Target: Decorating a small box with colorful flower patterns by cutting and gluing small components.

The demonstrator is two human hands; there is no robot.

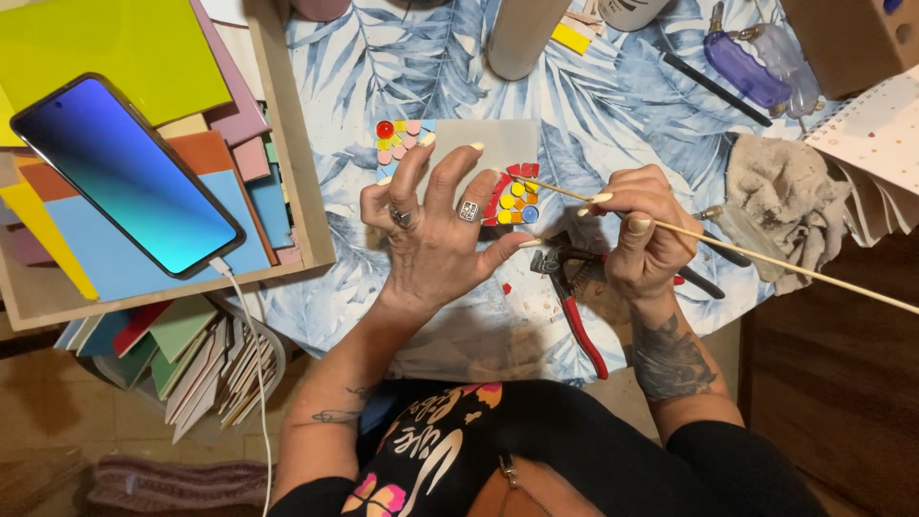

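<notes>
A pale square tile (498, 142) lies on the leaf-print cloth, with small red, pink, yellow, orange and blue mosaic pieces (513, 199) set along two of its corners. My left hand (433, 228) rests spread over the tile, fingers apart, rings on two fingers. Beside it, my right hand (643, 234) pinches a long thin wooden stick (766, 260) whose tip reaches the coloured pieces. Under the right hand lie red-handled nippers (580, 316).
A wooden tray (304, 191) of coloured tile sheets at left carries a phone (124, 172) on a white cable. More tiles are stacked below it. A grey rag (785, 196), purple-handled tool (749, 65), spiral notebook (876, 129) and cylinder (522, 33) lie beyond.
</notes>
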